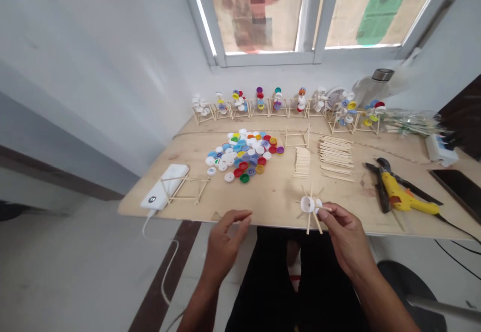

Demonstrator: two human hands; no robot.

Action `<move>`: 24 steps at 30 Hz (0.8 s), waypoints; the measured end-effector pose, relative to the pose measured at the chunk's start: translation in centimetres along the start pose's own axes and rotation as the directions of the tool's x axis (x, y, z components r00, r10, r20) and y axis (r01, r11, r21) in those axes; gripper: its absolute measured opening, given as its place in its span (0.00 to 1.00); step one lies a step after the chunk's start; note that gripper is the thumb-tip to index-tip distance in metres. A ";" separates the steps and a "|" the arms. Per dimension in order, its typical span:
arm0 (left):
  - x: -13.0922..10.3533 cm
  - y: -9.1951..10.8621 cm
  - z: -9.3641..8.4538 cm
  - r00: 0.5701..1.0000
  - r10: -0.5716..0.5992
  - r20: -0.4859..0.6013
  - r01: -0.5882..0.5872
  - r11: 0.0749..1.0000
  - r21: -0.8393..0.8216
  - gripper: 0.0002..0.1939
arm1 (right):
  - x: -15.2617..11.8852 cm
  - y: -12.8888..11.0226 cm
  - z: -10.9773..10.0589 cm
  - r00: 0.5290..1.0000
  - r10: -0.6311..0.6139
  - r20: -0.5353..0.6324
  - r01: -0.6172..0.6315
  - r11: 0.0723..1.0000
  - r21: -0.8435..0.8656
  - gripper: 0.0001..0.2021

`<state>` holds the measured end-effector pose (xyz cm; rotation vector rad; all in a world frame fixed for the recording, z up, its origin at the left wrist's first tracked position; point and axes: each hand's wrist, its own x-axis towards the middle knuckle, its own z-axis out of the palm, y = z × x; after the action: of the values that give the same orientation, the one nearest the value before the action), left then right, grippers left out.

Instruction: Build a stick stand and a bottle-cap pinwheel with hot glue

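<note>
My right hand pinches a small wheel of wooden sticks by one of its spokes, over the table's front edge. The sticks fan out around the middle, and white bottle caps sit on the wheel. My left hand hovers at the front edge with nothing visible in it, thumb and index finger stretched forward with their tips close together. Beyond it lies a heap of coloured bottle caps. Short sticks and longer sticks lie in stacks behind the wheel.
Several stick frames with cap wheels line the wall. A bare frame stands behind the short sticks; another leans by a white power bank. On the right are a yellow glue gun, black-handled pliers and a phone.
</note>
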<state>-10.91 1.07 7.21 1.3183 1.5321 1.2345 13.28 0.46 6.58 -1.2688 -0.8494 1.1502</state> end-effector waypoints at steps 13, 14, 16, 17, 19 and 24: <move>0.2 3.5 7.6 0.957 0.157 0.243 -0.072 0.943 -0.326 0.06 | 0.1 0.1 0.0 0.951 -0.251 0.183 0.299 0.899 -0.320 0.06; 0.4 3.3 7.7 0.957 0.153 0.247 -0.069 0.946 -0.317 0.06 | 0.2 0.1 0.0 0.938 -0.287 0.195 0.340 0.872 -0.352 0.05; 0.8 2.9 8.0 0.957 0.131 0.258 -0.047 0.950 -0.308 0.07 | 0.3 0.3 0.0 0.914 -0.348 0.210 0.405 0.821 -0.403 0.04; 0.9 2.7 8.1 0.958 0.113 0.264 -0.027 0.950 -0.311 0.07 | 0.4 0.3 0.1 0.901 -0.376 0.217 0.434 0.795 -0.424 0.04; 1.1 2.4 8.2 0.955 0.076 0.286 0.024 0.944 -0.330 0.07 | 0.5 0.5 0.2 0.874 -0.425 0.235 0.485 0.742 -0.464 0.03; 1.4 1.8 8.9 0.934 -0.023 0.357 0.188 0.882 -0.433 0.08 | 0.7 0.4 0.3 0.776 -0.557 0.296 0.618 0.577 -0.534 0.05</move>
<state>-2.27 4.16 6.77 1.0454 0.9701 1.1358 13.05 1.15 6.14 -1.2688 -1.6705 0.3766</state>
